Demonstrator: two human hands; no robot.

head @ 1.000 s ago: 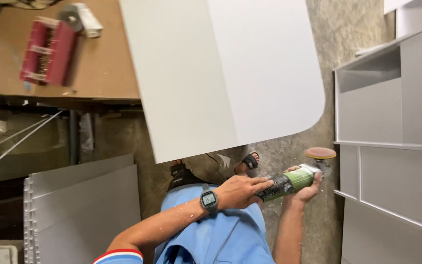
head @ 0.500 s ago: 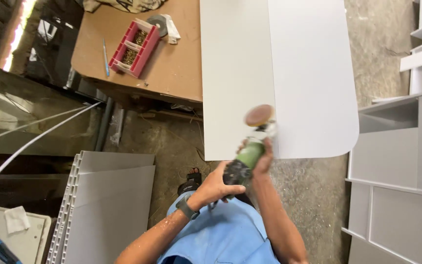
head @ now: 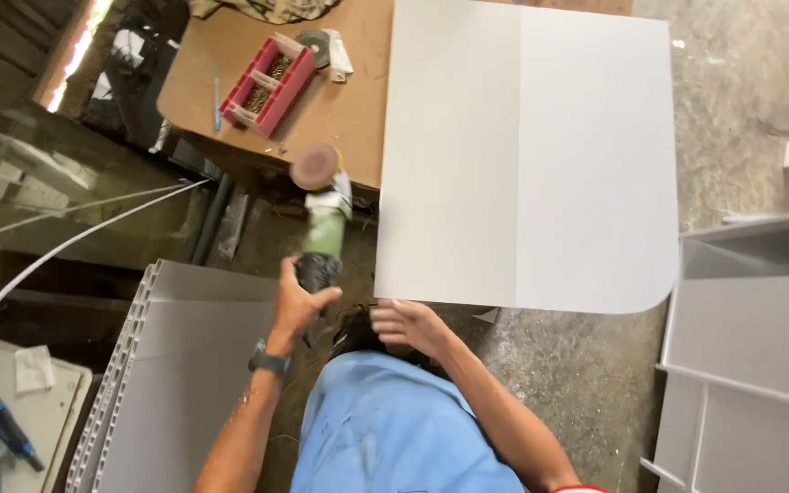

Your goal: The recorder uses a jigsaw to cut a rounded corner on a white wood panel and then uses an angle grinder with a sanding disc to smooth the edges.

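Observation:
My left hand, with a dark watch on the wrist, grips the black rear handle of a green angle grinder. Its brown sanding disc points away from me, over the near edge of the brown workbench. My right hand has come off the tool and hovers with loose fingers just below the near edge of the large white panel, which lies on the bench and overhangs it toward me.
A red compartment box of screws, a blue pen and a spare disc lie on the bench. White hollow panels lean at lower left. White cabinet parts stand at right. A blue-handled tool lies at far left.
The grinder swung from the right side to the left, now over the bench edge. My right hand let go of it; only the left hand holds it now.

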